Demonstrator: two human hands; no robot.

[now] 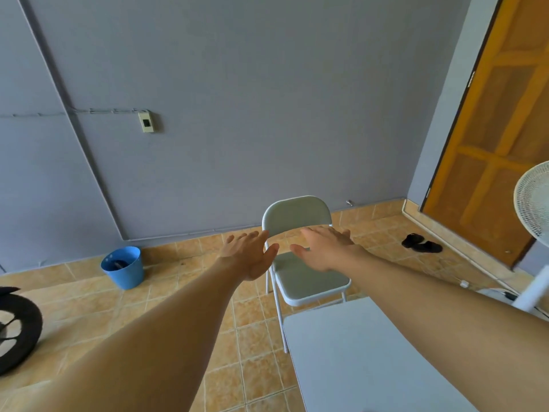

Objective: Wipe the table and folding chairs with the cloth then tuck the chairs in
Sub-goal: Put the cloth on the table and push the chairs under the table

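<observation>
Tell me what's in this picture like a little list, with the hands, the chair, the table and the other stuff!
table: pale top, lower right of view
folding chair: unfolded, standing on the tiled floor past the table's far end
left hand: open, reaching toward the chair, holding nothing
right hand: open, reaching too, holding nothing
cloth: not in view
other things: blue bucket, black sandals, white fan, wooden door
</observation>
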